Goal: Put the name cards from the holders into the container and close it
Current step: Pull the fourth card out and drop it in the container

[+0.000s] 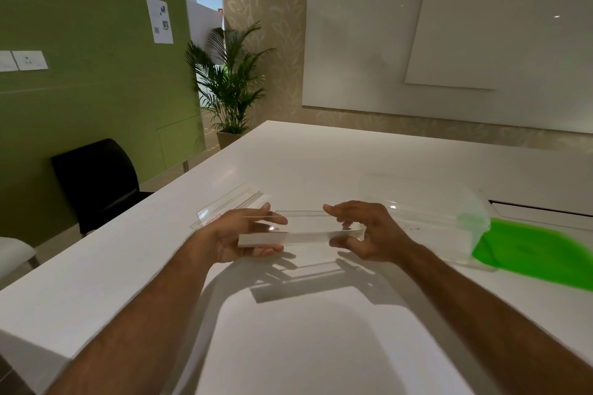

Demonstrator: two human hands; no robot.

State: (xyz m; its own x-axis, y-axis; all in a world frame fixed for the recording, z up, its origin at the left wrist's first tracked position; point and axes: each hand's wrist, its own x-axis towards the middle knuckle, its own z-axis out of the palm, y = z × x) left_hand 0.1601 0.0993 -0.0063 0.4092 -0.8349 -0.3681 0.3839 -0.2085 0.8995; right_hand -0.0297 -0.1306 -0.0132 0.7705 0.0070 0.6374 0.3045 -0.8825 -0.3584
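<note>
I see a green wall point(96, 42) and whiteboard point(362, 51) behind the white table point(321, 330). The clear container point(426, 202) sits right, touching its green lid point(539, 253). My left hand point(237, 237) and right hand point(369, 234) grip the ends of a clear holder point(305, 228) above the table, another holder point(224, 205) lying behind.

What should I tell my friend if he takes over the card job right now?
Left hand and right hand each grip one end of a clear card holder, held above the white table.
Another clear holder lies on the table behind the left hand.
The clear container sits to the right, open; its green lid lies beside it.
Done: cannot tell whether any cards are inside.
Left: pull out the cards, put them in, close the lid.
</note>
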